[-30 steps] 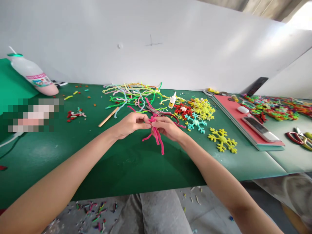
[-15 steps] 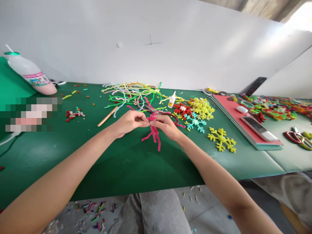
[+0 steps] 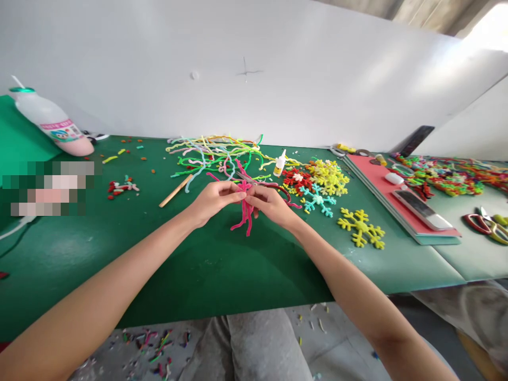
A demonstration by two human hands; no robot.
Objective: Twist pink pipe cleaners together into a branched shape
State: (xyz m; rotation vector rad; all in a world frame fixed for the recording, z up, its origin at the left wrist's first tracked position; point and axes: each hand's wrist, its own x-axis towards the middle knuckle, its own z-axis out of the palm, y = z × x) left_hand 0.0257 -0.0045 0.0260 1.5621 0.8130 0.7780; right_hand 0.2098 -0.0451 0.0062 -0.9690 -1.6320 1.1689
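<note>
Above the green table (image 3: 214, 275), my left hand (image 3: 216, 200) and my right hand (image 3: 270, 205) meet fingertip to fingertip. Both pinch a bundle of pink pipe cleaners (image 3: 245, 217), whose looped top pokes up over the fingers and whose loose ends hang below. Right behind the hands lies a pair of scissors (image 3: 286, 193) with dark red handles, partly hidden by my right hand. More pink pipe cleaner (image 3: 241, 168) lies behind the bundle. A heap of many-coloured pipe cleaners (image 3: 214, 145) spreads farther back, beside a wooden stick (image 3: 175, 191).
Right of my hands are a small glue bottle (image 3: 280, 165), red snowflakes (image 3: 294, 181), a turquoise one (image 3: 318, 200) and yellow ones (image 3: 361, 227). A red folder (image 3: 373, 185) carries a phone-like device (image 3: 421, 209). A drink bottle (image 3: 55, 124) leans at the left; short scraps (image 3: 121, 188) lie nearer.
Both hands keep their pinch while the pink bundle has turned a little. Its looped top now shows more above the fingers, and the hanging ends have shifted left and up.
</note>
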